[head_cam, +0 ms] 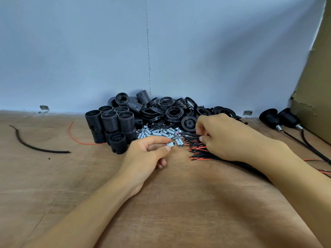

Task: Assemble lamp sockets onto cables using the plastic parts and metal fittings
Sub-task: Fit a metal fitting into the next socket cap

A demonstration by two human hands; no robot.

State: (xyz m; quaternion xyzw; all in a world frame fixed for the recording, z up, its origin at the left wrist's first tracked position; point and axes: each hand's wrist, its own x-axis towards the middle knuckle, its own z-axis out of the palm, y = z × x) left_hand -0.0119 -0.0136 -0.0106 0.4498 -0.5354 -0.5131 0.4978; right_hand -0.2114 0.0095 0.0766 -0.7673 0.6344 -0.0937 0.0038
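Two hands reached over a scuffed wooden desk (53, 185) against a pale blue wall (71, 51). Fingers of the left hand (147, 155) pinched one metal fitting (169, 144) just before the fittings heap (157, 131); those of the right hand (227, 137) gripped a cable (189, 134) right of that heap.

Matt wooden table (53, 185), ribbed black plastic sockets (111, 126), shiny metal fittings (157, 132).
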